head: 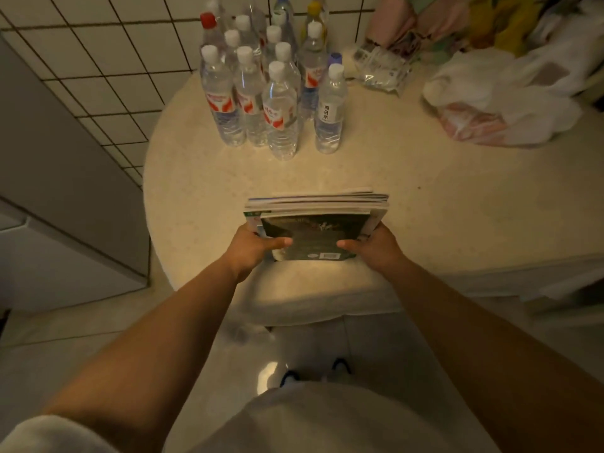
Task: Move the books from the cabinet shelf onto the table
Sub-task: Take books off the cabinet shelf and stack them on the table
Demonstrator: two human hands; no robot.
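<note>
A stack of books (315,220) with a dark cover on top is over the near part of the round cream table (408,191). My left hand (251,248) grips the stack's left side with the thumb on the top cover. My right hand (372,248) grips its right side the same way. The stack's near edge hangs at the table's front rim. Whether its underside rests on the tabletop cannot be told. The cabinet shelf is out of sight.
Several clear water bottles (271,93) stand in a cluster at the back of the table. Plastic bags (496,103) and a clear packet (382,67) lie at the back right. A grey cabinet (65,191) stands to the left, against a tiled wall.
</note>
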